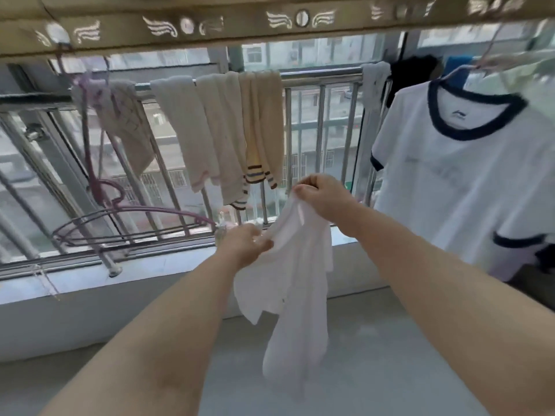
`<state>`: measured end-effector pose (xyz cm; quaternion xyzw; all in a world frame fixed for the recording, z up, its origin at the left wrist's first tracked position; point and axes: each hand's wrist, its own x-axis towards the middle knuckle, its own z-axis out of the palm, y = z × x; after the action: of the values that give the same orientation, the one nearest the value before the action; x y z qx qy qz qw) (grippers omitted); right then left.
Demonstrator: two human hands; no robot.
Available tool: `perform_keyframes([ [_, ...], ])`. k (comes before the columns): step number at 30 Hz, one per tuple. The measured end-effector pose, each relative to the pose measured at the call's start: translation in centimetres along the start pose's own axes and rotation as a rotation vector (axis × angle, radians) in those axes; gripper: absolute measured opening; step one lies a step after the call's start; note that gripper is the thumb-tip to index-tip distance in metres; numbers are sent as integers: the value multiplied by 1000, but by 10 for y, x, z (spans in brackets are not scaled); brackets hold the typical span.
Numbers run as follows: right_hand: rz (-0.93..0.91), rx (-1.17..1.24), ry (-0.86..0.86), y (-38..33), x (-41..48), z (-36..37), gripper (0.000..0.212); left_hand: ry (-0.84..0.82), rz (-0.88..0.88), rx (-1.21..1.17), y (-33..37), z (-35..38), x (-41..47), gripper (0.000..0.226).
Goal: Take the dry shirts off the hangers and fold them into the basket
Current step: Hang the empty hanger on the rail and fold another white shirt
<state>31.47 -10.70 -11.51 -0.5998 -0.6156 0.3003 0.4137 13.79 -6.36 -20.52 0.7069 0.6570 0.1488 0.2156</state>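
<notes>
A thin white shirt (295,283) hangs in the air in front of me, off any hanger, its lower part trailing down toward the floor. My right hand (322,195) pinches its top edge, higher up. My left hand (244,244) grips the cloth lower and to the left. A second white shirt with dark blue collar and sleeve trim (468,181) hangs on a hanger (468,69) at the right. An empty purple hanger (126,217) dangles at the left near the window sill. No basket is in view.
Several cream towels (228,127) are draped over the steel railing (321,74) by the window. A drying rack bar (240,22) runs overhead. Dark and blue clothes (420,73) hang behind the trimmed shirt. The grey floor (375,355) lies below.
</notes>
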Motion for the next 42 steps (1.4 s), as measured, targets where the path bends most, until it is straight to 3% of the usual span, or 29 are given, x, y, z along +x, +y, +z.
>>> perform_keyframes([
  [3,-25,-66,54,12,-23,-65,12,-43,-30,131,42,18,-4,24],
  [5,11,-274,103,27,-40,-111,13,-21,-43,150,63,25,-2,17],
  [8,206,-697,145,70,-63,-174,23,5,-43,-52,104,33,8,15],
  [10,351,-804,135,105,-82,-207,24,13,36,-73,146,41,8,14],
  [13,463,-696,202,149,-111,-246,36,-3,189,-162,212,63,4,16],
  [16,451,-478,288,186,-135,-279,33,-60,244,-208,259,83,6,20],
  [19,409,-435,383,209,-159,-312,36,-87,255,-379,301,103,10,18],
  [24,454,-431,285,208,-190,-349,33,-158,301,-350,353,137,12,21],
  [27,596,-559,224,213,-211,-374,19,-344,437,-253,374,141,12,30],
  [30,654,-479,411,217,-233,-391,42,-645,521,-116,391,133,13,32],
  [32,661,-392,570,222,-240,-394,45,-771,574,-31,401,127,19,31],
  [36,683,-379,760,227,-239,-391,44,-612,675,5,418,133,35,23],
  [40,763,-377,919,203,-226,-388,52,-483,684,-175,440,142,34,41],
  [42,806,-273,985,188,-212,-382,44,-457,720,-194,456,147,17,42],
])
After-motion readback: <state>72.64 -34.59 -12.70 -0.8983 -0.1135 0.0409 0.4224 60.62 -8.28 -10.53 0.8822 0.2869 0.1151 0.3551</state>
